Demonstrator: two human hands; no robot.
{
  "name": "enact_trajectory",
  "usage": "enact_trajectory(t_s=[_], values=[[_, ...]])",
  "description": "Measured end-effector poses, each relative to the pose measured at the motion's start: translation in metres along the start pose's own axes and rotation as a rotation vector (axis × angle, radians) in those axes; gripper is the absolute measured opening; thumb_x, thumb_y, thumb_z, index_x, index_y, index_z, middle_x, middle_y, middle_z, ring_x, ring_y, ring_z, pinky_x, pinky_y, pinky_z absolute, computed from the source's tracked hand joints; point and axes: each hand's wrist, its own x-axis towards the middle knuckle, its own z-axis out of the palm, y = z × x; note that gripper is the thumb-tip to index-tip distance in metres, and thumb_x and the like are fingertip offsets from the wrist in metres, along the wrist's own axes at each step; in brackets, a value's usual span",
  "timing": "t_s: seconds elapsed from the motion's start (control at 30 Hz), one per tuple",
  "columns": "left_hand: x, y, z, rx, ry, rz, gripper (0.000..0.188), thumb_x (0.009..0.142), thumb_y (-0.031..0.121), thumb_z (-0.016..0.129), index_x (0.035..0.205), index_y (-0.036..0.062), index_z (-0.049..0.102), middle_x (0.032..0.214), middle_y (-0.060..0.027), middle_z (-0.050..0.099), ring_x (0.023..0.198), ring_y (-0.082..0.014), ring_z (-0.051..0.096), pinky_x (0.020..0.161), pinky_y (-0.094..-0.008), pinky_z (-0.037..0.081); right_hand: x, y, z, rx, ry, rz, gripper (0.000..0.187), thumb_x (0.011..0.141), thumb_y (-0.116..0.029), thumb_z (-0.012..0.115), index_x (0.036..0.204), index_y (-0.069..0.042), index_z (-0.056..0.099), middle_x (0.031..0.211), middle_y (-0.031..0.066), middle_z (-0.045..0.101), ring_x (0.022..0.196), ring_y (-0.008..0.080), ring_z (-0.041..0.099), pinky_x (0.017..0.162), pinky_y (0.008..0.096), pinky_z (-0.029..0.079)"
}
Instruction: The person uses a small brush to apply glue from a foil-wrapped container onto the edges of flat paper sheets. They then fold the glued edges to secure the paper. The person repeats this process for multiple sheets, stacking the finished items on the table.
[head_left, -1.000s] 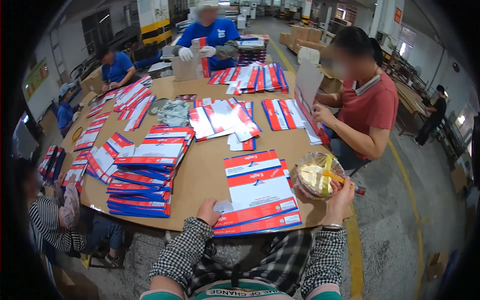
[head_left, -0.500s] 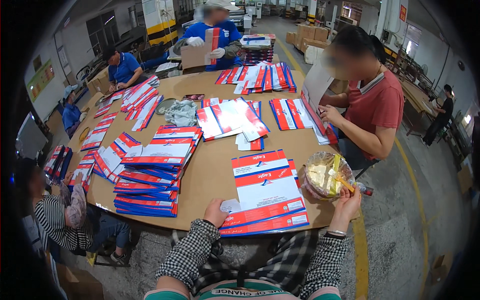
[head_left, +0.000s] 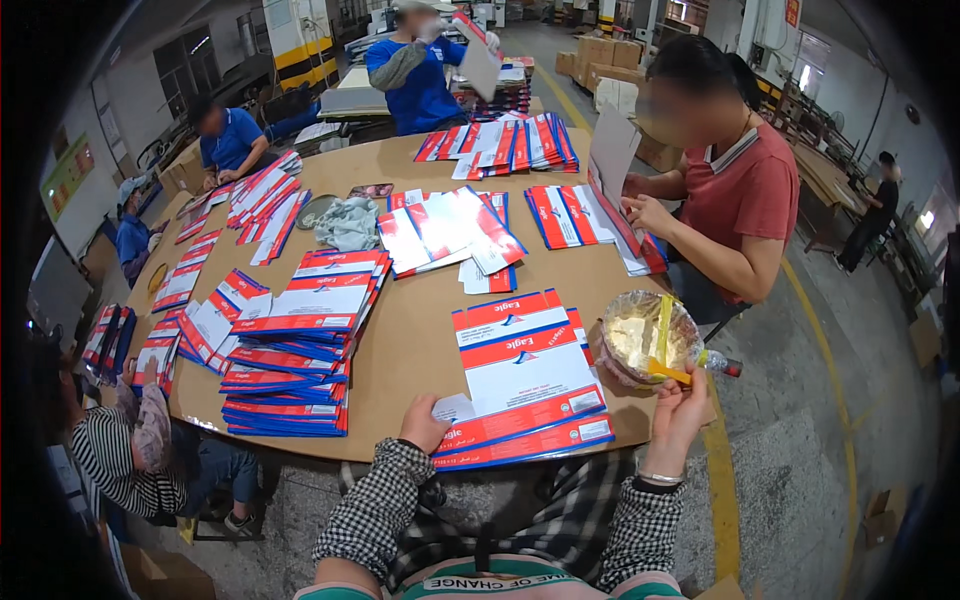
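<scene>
A red, white and blue flat printed carton [head_left: 530,375] lies before me at the table's near edge, with more of the same sheet showing beneath it. My left hand [head_left: 425,424] is closed on its left edge, by a small white flap [head_left: 455,408]. To the right, my right hand [head_left: 680,408] grips a yellow-orange spatula [head_left: 668,371], its blade at the near rim of a plastic-lined bowl [head_left: 612,362] of cream-coloured paste [head_left: 632,340]. A yellow strip crosses the bowl's top. What the spatula's blade carries is too small to tell.
A tall stack of folded cartons [head_left: 290,385] stands left on the brown table [head_left: 410,345]. More cartons [head_left: 450,235] and a pale cloth [head_left: 347,225] lie beyond. A bottle [head_left: 720,363] lies beside the bowl. A person in red [head_left: 740,190] sits right; several others work around the table.
My right hand has turned and the spatula has shifted toward the bowl's near rim. My left hand stays at the carton. Across the table, a person in blue has raised a carton.
</scene>
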Motion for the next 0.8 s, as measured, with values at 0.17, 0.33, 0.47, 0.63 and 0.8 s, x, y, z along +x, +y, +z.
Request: enact_trajectory(t_s=[0.17,0.33,0.47,0.63,0.8], values=[[-0.001,-0.006,0.004,-0.011,0.023,0.003,0.041,0.063,0.007,0.071,0.101,-0.0019,0.057,0.100,-0.0195,0.055,0.097,-0.0350,0.054,0.086,-0.0375,0.044,-0.018,0.014,-0.001,0.013,-0.018,0.140,0.019,0.090,-0.021,0.051,0.095,-0.002,0.055,0.075,0.0056,0.055,0.052,0.0129,0.050,0.047,0.0230,0.039],[-0.003,-0.007,0.002,-0.034,0.017,0.002,0.040,0.063,0.007,0.071,0.101,-0.0018,0.057,0.100,-0.0191,0.055,0.098,-0.0351,0.054,0.086,-0.0376,0.044,-0.030,0.026,-0.006,-0.006,-0.053,0.226,0.019,0.091,-0.022,0.050,0.095,-0.004,0.055,0.074,0.0048,0.058,0.052,0.0124,0.051,0.046,0.0234,0.039],[-0.002,-0.007,0.003,-0.034,0.012,-0.014,0.042,0.063,0.007,0.071,0.102,-0.0015,0.057,0.101,-0.0192,0.055,0.098,-0.0354,0.053,0.086,-0.0377,0.044,-0.034,0.029,-0.011,-0.012,-0.043,0.216,0.020,0.091,-0.022,0.050,0.094,-0.003,0.055,0.075,0.0055,0.058,0.051,0.0130,0.051,0.045,0.0240,0.039],[0.001,-0.007,0.002,-0.033,0.006,0.000,0.041,0.064,0.007,0.071,0.101,-0.0013,0.056,0.102,-0.0192,0.054,0.099,-0.0352,0.053,0.087,-0.0379,0.044,-0.039,0.025,-0.010,0.009,-0.082,0.227,0.020,0.092,-0.021,0.050,0.095,-0.002,0.056,0.075,0.0060,0.059,0.051,0.0132,0.051,0.046,0.0240,0.041],[0.000,-0.006,0.003,-0.087,-0.008,-0.029,0.039,0.064,0.006,0.070,0.100,-0.0017,0.056,0.101,-0.0192,0.054,0.098,-0.0352,0.053,0.086,-0.0380,0.044,-0.044,0.017,-0.004,-0.019,-0.088,0.214,0.020,0.092,-0.023,0.049,0.094,-0.004,0.057,0.075,0.0036,0.059,0.051,0.0119,0.049,0.048,0.0238,0.039]])
